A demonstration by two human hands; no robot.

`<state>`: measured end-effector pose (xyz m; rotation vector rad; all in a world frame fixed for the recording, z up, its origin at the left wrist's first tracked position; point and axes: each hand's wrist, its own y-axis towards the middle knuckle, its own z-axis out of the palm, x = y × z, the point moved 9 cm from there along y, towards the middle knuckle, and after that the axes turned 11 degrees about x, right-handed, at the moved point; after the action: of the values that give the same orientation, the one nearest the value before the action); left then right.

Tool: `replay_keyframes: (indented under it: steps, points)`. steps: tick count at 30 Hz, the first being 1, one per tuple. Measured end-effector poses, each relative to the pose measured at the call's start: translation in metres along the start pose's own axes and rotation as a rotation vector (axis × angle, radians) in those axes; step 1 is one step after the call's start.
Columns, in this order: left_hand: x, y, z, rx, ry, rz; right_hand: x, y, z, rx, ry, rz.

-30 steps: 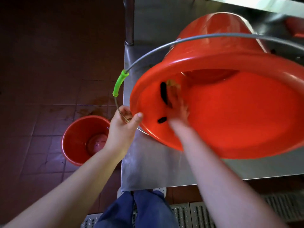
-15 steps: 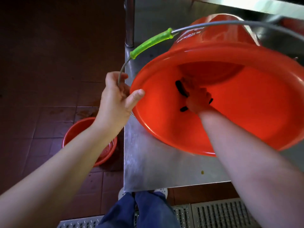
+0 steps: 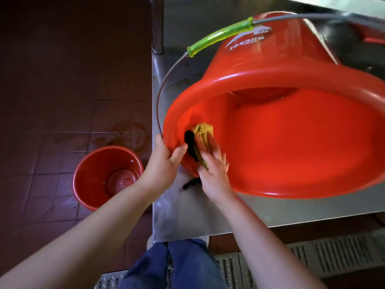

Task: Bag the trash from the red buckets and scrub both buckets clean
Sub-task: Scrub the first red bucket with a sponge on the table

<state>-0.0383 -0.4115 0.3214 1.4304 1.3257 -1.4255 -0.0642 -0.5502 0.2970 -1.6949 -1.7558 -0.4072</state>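
Note:
A large red bucket [image 3: 291, 142] lies on its side on the steel counter [image 3: 187, 215], its mouth toward me. My left hand [image 3: 164, 161] grips the bucket's left rim, thumb inside. My right hand [image 3: 212, 165] presses a yellow-green scrub sponge [image 3: 203, 132] against the inner wall just inside the rim, fingers laid along it. A wire handle with a green grip [image 3: 220, 36] arcs over the bucket. A smaller red bucket [image 3: 93, 174] stands upright on the floor to the left, wet inside.
Dark red floor tiles [image 3: 62, 80] show a stain beside the counter. A steel post [image 3: 157, 24] rises at the counter's back left corner. A metal drain grate [image 3: 312, 257] runs along the floor below. My legs in blue trousers [image 3: 177, 265] stand at the counter edge.
My right hand has drawn the sponge from deeper in the bucket out to the left rim. My left hand has slid down the rim. The handle swung up and back.

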Motion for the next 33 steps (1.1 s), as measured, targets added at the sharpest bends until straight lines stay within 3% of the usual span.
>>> replay_keyframes:
  steps: [3, 6, 8, 12, 15, 17, 21, 23, 26, 29, 33]
  points:
    - [-0.019, -0.001, -0.011, -0.043, 0.083, -0.010, -0.041, 0.042, -0.019, -0.006, -0.227, 0.105]
    - [-0.053, -0.005, -0.023, -0.057, 0.251, 0.071, -0.060, 0.090, -0.054, -0.023, -0.486, 0.046]
    - [-0.074, -0.007, -0.030, -0.072, 0.345, 0.141, -0.076, 0.117, -0.080, 0.010, -0.568, 0.101]
    - [-0.066, 0.001, -0.044, -0.128, 0.189, 0.122, -0.079, 0.144, -0.093, 0.098, -0.686, 0.219]
    - [-0.021, -0.001, -0.030, -0.074, 0.015, -0.043, -0.073, 0.140, -0.089, 0.073, -0.531, 0.310]
    - [0.000, -0.007, -0.016, -0.019, 0.054, -0.145, -0.059, 0.132, -0.078, 0.046, -0.410, 0.284]
    - [-0.008, -0.005, -0.016, -0.064, 0.173, -0.131, -0.017, 0.083, -0.025, 0.007, -0.021, 0.297]
    - [-0.014, -0.004, -0.017, -0.081, 0.214, -0.116, 0.012, 0.044, -0.002, -0.050, 0.180, 0.190]
    - [-0.027, -0.008, -0.020, -0.097, 0.274, -0.061, 0.025, 0.011, 0.007, -0.130, 0.216, 0.017]
    - [-0.051, -0.015, -0.030, -0.127, 0.387, -0.010, -0.012, 0.042, -0.007, -0.115, 0.017, 0.068]
    - [-0.092, -0.021, -0.037, -0.143, 0.560, 0.126, -0.053, 0.101, -0.051, -0.033, -0.423, 0.052]
